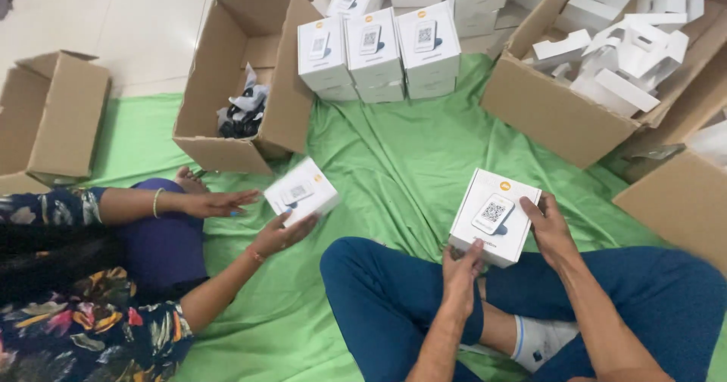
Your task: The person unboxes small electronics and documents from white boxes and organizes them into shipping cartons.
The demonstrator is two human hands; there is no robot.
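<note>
A white square product box (494,215) with a small device pictured on its lid sits between both my hands above my crossed legs in blue trousers. My left hand (462,270) grips its near lower corner. My right hand (547,227) holds its right edge. To my left a co-worker in a flowered top holds a second white box (301,191) on one hand (282,232), with the other hand (219,202) flat beside it.
Stacks of matching white boxes (379,49) stand at the back on the green cloth (394,155). An open carton with dark wrapping (242,79) is at back left, a carton of white inserts (606,56) at back right, and other cartons (53,109) at both sides.
</note>
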